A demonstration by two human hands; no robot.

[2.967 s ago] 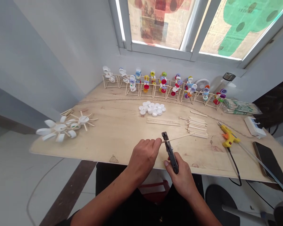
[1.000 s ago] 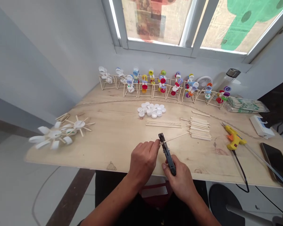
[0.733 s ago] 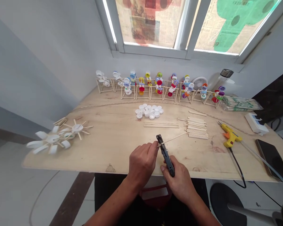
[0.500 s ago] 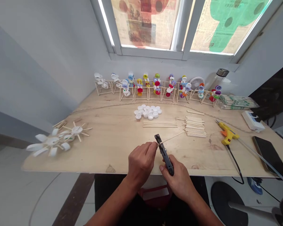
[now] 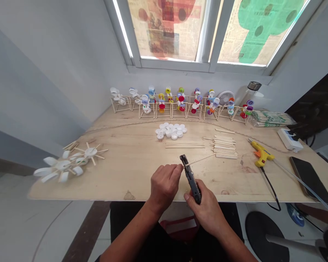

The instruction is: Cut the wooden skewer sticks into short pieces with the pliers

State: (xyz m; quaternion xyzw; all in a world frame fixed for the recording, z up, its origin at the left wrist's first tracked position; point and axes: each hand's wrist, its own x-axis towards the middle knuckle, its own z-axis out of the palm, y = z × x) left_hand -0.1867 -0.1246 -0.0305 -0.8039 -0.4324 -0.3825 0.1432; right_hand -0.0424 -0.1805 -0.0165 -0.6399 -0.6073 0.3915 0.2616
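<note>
My left hand (image 5: 164,183) pinches one end of a thin wooden stick (image 5: 203,159) that points right over the plywood table (image 5: 136,160). My right hand (image 5: 205,207) grips the handles of black cutting pliers (image 5: 190,177), whose jaws sit across the stick just right of my left fingertips. Beyond them lie a row of long sticks (image 5: 184,145), a stack of short sticks (image 5: 225,147) and a heap of white bottle caps (image 5: 171,130).
Small stick frames with coloured caps (image 5: 180,102) line the back under the window. White cap-and-stick wheels (image 5: 71,162) lie at the left edge. A yellow glue gun (image 5: 261,155), a phone (image 5: 307,178), a power strip (image 5: 289,139) and a bag of sticks (image 5: 270,118) sit at right.
Both hands keep the same hold on the stick and the pliers. Only the camera has shifted slightly.
</note>
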